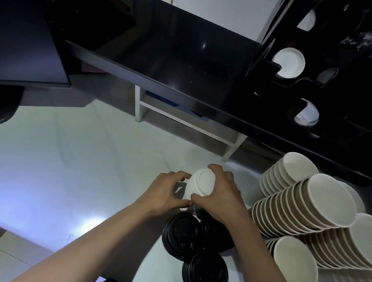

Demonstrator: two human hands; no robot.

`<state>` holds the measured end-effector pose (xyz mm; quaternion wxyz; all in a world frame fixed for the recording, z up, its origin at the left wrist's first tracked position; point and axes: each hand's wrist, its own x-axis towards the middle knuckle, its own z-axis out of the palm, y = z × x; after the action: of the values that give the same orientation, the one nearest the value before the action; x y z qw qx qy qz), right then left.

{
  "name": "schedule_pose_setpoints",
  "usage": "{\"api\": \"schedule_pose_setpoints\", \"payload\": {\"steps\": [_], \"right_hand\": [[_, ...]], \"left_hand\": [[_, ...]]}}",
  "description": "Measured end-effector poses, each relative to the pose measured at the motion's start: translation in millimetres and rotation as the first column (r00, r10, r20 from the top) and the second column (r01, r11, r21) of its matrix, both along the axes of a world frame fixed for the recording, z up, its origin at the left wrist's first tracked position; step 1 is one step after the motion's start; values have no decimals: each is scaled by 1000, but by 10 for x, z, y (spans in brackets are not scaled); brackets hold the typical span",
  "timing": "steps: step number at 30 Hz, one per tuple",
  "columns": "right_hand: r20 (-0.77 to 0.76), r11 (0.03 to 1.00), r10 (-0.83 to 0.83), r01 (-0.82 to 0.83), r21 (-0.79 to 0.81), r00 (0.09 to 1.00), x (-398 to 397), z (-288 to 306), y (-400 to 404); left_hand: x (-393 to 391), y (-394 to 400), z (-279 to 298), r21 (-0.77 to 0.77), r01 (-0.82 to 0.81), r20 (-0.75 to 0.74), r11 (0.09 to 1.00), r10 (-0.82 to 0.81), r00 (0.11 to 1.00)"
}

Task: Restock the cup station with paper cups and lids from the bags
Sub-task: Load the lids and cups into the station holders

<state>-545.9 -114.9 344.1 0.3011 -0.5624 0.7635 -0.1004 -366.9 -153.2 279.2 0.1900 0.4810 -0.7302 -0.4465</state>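
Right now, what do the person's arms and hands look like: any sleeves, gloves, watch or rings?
Both forearms are bare up to the frame's lower edge, with no sleeves in view. The left hand and right hand wear no gloves. No watch, band or ring shows on what is visible.

Both hands grip a stack of white lids (200,183): the left hand (167,192) curls round its left side, the right hand (219,194) round its top and right. Just below them lie black lids (191,243) in three stacks on the white table (60,165). To the right, sleeves of paper cups (309,212) lie piled on their sides. Above stands the black cup dispenser (311,70), with white lids showing in its round openings.
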Motion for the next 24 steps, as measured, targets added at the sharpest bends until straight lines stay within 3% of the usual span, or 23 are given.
{"api": "schedule_pose_setpoints", "payload": {"steps": [14,24], "right_hand": [[85,987,-25,38,-155,996,-29,135,-6],[112,956,-2,34,-290,994,6,685,-18]], "left_hand": [[32,-18,56,-45,5,37,999,-4,999],[31,-83,556,-169,-27,-35,985,22,999]]}}
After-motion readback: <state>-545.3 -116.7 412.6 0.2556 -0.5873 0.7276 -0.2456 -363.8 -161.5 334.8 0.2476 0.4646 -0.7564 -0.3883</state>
